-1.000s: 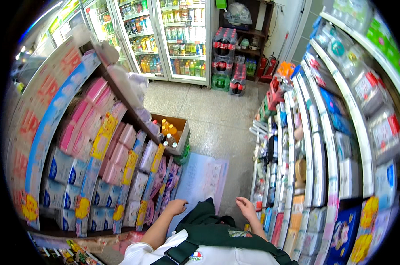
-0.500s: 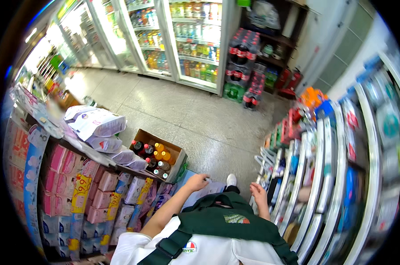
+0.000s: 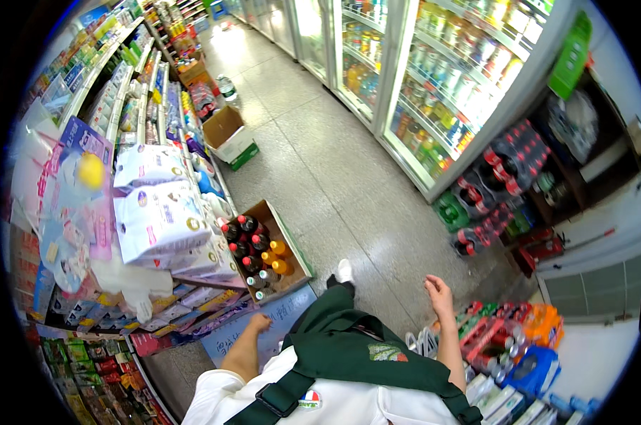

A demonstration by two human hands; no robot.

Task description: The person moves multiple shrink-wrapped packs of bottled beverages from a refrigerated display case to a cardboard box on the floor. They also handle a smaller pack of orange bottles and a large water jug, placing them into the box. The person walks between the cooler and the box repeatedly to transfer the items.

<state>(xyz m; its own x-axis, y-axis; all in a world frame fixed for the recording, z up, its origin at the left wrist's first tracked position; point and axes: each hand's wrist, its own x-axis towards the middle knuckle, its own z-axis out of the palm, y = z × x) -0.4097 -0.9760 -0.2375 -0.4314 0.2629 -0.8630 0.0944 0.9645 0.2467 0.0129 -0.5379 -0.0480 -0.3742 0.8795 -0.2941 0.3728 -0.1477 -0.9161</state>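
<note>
My left hand hangs low beside my body with loosely bent, partly blurred fingers, and nothing shows in it. Just ahead of it stands an open cardboard box of bottles with dark, orange and clear contents. My right hand is out to the right over the floor, empty, its fingers slightly apart and touching nothing. A dark green apron covers my front, and one white shoe points forward on the tiles.
Left are stacked white packages and shelving. An open carton stands in the aisle. Glass-door drink coolers line the far side. Shrink-wrapped bottles are stacked at right, near a red fire extinguisher and an orange pack.
My view has turned left, so the coolers and stacked bottles sit further right. The bottle box is nearer my feet. My right hand has swung forward and my left hand back.
</note>
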